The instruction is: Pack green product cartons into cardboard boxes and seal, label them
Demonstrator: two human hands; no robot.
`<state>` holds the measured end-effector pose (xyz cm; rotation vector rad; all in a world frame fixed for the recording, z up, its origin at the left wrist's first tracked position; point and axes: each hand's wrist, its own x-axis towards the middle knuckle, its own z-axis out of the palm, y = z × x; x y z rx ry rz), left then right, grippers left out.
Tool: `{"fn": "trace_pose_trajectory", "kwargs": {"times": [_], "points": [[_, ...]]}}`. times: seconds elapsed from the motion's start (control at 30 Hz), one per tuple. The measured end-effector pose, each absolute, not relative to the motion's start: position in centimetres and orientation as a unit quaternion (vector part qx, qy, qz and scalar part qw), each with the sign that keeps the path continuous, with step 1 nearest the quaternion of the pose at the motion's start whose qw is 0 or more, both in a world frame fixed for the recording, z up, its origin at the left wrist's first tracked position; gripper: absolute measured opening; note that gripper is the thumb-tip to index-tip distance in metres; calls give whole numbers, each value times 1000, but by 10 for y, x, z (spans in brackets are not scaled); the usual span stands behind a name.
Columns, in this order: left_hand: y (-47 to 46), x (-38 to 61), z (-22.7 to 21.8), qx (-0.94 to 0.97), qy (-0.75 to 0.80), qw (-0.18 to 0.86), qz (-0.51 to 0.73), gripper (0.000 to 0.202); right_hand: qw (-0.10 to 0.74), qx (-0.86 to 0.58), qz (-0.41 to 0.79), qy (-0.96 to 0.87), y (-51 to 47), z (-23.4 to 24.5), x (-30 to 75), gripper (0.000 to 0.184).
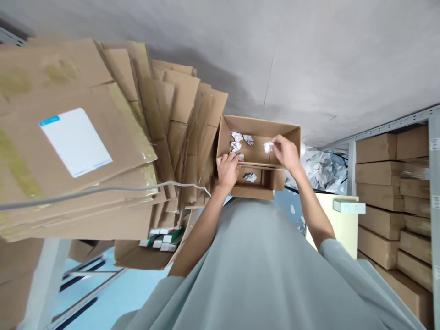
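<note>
A cardboard box (259, 123) stands open in front of me, with several crumpled white papers (237, 136) inside, mostly toward its left end. My right hand (288, 155) is over the box's right half, closed on a crumpled paper ball (268, 146) between thumb and fingers. At the near left corner, my left hand (228, 172) has its fingers bent over the box's near wall, beside more crumpled paper (240, 156). Nearer my body is a smaller open compartment or second box (252, 192); I cannot tell which. One crumpled paper (250, 177) with green marks lies in it.
Flattened cardboard sheets (185, 101) stand stacked at left, crossed by a grey cable (103, 192). Below is a carton (137, 256) of green-and-white small boxes. Right are a heap of crumpled paper (323, 169), a small green-white box (349, 206) and shelved cartons (378, 199).
</note>
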<state>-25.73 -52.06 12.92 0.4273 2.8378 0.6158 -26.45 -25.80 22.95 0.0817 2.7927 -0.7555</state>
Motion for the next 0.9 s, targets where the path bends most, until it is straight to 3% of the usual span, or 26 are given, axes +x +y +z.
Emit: {"fn": "trace_pose_trajectory", "kwargs": {"times": [0.17, 0.37, 0.53, 0.73, 0.9], "points": [[-520, -255, 128, 140, 960, 104, 221, 26, 141, 43, -362, 921, -268, 246, -166, 33], [-521, -255, 128, 152, 958, 106, 218, 29, 238, 79, -277, 928, -291, 187, -142, 25], [-522, -254, 130, 156, 959, 105, 212, 30, 229, 88, -248, 937, -291, 196, -156, 26], [-522, -252, 132, 155, 956, 107, 227, 30, 115, 15, -273, 955, -298, 237, -221, 31], [-523, -252, 129, 144, 960, 98, 221, 27, 211, -46, -212, 953, -336, 207, -314, 32]]}}
